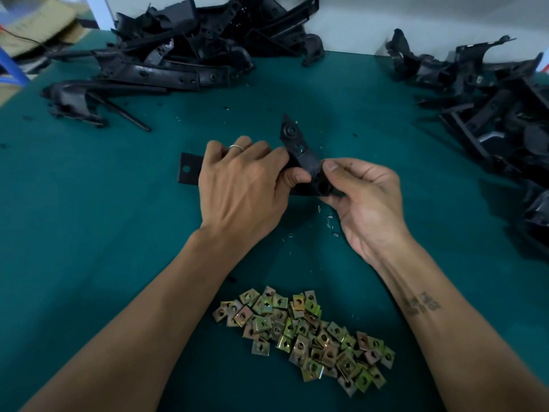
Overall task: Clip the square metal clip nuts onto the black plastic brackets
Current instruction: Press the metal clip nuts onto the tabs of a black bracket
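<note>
A black plastic bracket [292,137] lies across the middle of the green table, one flat end with a hole sticking out to the left of my left hand. My left hand [240,185] grips the bracket's middle from above, thumb against its near side. My right hand [359,197] pinches the bracket's right end between thumb and fingers; whether a clip nut sits under the fingertips is hidden. A loose heap of square yellowish metal clip nuts [309,331] lies near the front edge, between my forearms.
A pile of black brackets [178,55] fills the back left of the green table [89,203]. Another pile of brackets [490,99] lies along the right side. Small metal shavings are scattered near my right wrist. Cardboard sits at the far left corner.
</note>
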The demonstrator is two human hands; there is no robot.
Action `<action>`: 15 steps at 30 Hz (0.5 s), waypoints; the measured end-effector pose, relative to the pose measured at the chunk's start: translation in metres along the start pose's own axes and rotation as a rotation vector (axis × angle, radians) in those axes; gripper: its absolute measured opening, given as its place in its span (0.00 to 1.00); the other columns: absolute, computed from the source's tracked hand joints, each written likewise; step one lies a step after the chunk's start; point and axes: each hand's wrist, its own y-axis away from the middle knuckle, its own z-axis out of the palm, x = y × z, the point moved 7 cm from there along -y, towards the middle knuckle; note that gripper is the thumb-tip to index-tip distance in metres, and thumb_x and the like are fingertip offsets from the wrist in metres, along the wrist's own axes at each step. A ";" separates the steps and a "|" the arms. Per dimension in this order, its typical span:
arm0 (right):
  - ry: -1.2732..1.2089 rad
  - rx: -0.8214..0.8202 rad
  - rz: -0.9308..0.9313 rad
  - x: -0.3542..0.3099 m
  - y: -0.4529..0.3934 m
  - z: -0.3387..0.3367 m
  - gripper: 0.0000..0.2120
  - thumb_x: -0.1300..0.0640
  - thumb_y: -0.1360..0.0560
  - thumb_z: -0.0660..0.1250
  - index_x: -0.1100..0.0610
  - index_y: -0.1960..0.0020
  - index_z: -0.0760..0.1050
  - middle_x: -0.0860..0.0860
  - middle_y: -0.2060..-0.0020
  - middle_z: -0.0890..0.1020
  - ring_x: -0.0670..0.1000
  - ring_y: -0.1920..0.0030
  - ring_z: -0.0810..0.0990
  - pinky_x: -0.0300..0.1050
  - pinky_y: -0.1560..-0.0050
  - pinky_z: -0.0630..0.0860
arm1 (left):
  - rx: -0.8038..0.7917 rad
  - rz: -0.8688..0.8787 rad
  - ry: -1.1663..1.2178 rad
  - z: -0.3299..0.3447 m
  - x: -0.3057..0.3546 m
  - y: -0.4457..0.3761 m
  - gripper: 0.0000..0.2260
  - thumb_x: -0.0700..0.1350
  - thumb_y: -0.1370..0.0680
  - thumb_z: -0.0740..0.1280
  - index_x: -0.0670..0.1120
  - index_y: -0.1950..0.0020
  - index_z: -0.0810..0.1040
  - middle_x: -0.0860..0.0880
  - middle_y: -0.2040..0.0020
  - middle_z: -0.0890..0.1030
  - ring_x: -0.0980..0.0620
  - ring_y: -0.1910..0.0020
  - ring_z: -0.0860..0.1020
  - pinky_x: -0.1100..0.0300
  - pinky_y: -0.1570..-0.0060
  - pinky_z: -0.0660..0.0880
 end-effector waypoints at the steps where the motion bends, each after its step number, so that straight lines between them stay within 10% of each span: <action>1: 0.012 -0.005 -0.010 0.000 0.001 0.001 0.08 0.69 0.21 0.65 0.66 0.56 0.80 0.60 0.61 0.84 0.56 0.58 0.82 0.55 0.46 0.81 | 0.005 0.004 -0.001 0.000 0.000 0.001 0.25 0.65 0.17 0.51 0.50 0.54 0.80 0.50 0.60 0.80 0.44 0.58 0.76 0.49 0.55 0.63; 15: 0.101 0.007 -0.102 -0.005 0.001 -0.002 0.10 0.69 0.21 0.66 0.62 0.59 0.80 0.51 0.67 0.83 0.48 0.64 0.82 0.50 0.53 0.82 | 0.021 -0.003 0.004 -0.001 -0.001 0.001 0.25 0.65 0.17 0.51 0.50 0.55 0.79 0.51 0.61 0.80 0.44 0.59 0.76 0.49 0.56 0.63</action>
